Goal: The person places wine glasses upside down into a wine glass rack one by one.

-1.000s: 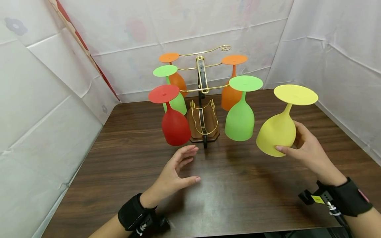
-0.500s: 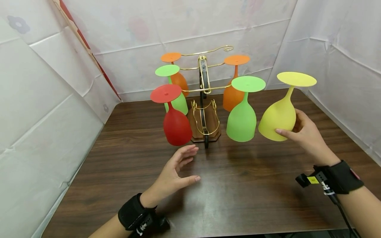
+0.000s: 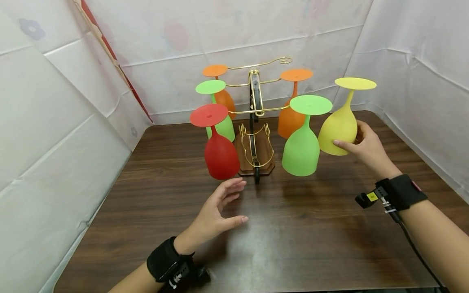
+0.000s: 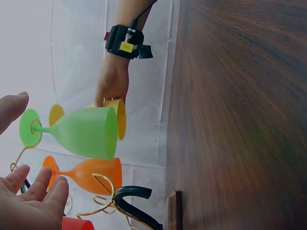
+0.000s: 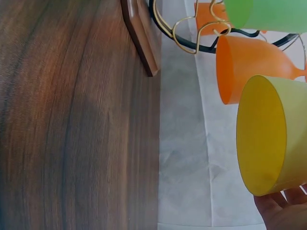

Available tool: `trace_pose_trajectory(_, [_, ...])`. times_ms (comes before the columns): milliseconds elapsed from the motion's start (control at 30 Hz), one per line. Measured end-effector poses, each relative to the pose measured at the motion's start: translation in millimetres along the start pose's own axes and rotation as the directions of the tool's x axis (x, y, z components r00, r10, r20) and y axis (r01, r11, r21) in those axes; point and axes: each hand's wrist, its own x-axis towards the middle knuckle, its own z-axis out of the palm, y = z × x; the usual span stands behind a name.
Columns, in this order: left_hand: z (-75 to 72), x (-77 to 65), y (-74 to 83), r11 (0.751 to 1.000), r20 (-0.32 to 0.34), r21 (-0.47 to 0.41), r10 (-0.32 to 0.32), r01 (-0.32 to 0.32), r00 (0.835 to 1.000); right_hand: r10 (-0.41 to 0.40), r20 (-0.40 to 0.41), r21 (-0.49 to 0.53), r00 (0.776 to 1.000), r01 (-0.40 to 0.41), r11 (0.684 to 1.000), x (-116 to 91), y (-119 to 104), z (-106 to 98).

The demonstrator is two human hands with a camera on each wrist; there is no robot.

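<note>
My right hand point(image 3: 368, 148) grips the bowl of a yellow wine glass point(image 3: 338, 128), held upside down in the air to the right of the rack. In the right wrist view the mouth of the yellow glass point(image 5: 261, 139) faces the camera. Near it a green wine glass point(image 3: 302, 150) hangs from the gold wire rack point(image 3: 256, 110), with an orange glass point(image 3: 291, 118) behind. My left hand point(image 3: 216, 215) is held over the table's front with fingers spread and nothing in it. Just beyond its fingertips hangs a red wine glass point(image 3: 221, 156).
On the rack's left side, another green glass point(image 3: 210, 86) and another orange glass point(image 3: 215, 71) hang upside down. The rack stands on a wooden base point(image 3: 265, 150) on the dark wood table point(image 3: 154, 191). White sheeting point(image 3: 165, 36) surrounds the table's back and sides.
My right hand has moved away from me and slightly left, carrying the yellow glass deeper over the table. The left hand keeps its place. The head view has shifted slightly.
</note>
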Motion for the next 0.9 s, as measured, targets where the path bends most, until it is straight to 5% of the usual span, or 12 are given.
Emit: trace_pose_trajectory(900, [-5.8, 2.9, -1.0, 1.000, -0.006, -0.018, -0.021, 0.021, 1.000, 0.034, -0.039, 0.029, 0.999, -0.033, 0.999, 76.9, -0.5, 19.3])
